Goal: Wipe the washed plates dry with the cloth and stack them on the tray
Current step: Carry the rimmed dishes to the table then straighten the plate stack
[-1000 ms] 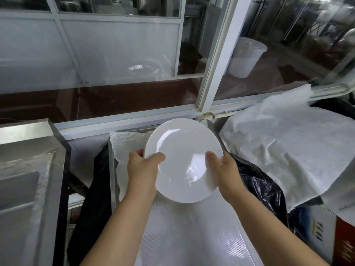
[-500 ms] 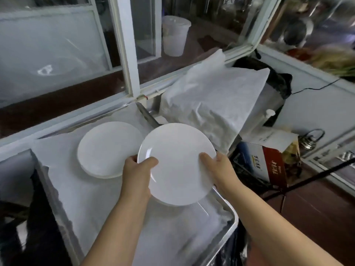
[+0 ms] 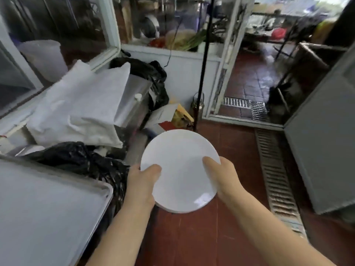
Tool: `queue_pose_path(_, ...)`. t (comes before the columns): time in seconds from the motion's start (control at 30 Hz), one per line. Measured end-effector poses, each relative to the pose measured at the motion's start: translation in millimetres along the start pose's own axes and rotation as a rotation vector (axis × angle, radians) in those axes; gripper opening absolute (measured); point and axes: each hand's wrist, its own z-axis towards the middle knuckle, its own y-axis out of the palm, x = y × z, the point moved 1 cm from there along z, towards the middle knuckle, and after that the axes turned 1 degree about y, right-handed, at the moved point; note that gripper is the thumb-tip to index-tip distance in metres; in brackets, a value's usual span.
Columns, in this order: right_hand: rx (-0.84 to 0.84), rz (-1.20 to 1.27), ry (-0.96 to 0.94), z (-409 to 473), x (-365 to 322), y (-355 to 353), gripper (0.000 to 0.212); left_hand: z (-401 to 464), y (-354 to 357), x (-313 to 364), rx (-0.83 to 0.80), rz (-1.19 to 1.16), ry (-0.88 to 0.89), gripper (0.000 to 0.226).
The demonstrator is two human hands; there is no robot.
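Plate (image 3: 180,169) being held face-up over the red tiled floor (image 3: 192,237), left hand (image 3: 141,184) gripping its left rim with thumb on top, right hand (image 3: 223,177) gripping its right rim likewise, cloth-lined tray (image 3: 57,198) lying to the left, black bag (image 3: 80,160) bunching just behind the tray.

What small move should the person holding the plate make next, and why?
Probably swing the plate back left over the tray. Both the left hand and right hand grip it above the red floor, off the tray.
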Motion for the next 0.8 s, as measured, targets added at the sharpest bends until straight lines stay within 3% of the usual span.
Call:
queue_pose_path(0.03, 0.038, 0.013, 0.001, -4, 7, -38, 0.013, -13, 29, -13, -0.043, 0.036, -0.009, 0.055)
queue_pose_path(0.13, 0.174, 0.069, 0.011, -22, 32, -150, 0.01, -51, 113, -61, -0.153, 0.151, -0.013, 0.009)
queue_pose_path(0.27, 0.383, 0.185, 0.078, -57, 69, -288, 0.008, -112, 221, -124, -0.338, 0.227, -0.079, 0.013)
queue_pose_path(0.4, 0.607, 0.285, 0.118, -102, 98, -403, 0.007, -176, 315, -178, -0.499, 0.275, -0.169, 0.034)
queue_pose_path(0.67, 1.016, 0.453, 0.188, -196, 153, -564, 0.008, -301, 464, -263, -0.912, 0.463, -0.219, 0.043)
queue_pose_path(0.8, 1.171, 0.545, 0.213, -227, 173, -634, 0.014, -359, 533, -305, -1.109, 0.523, -0.269, 0.061)
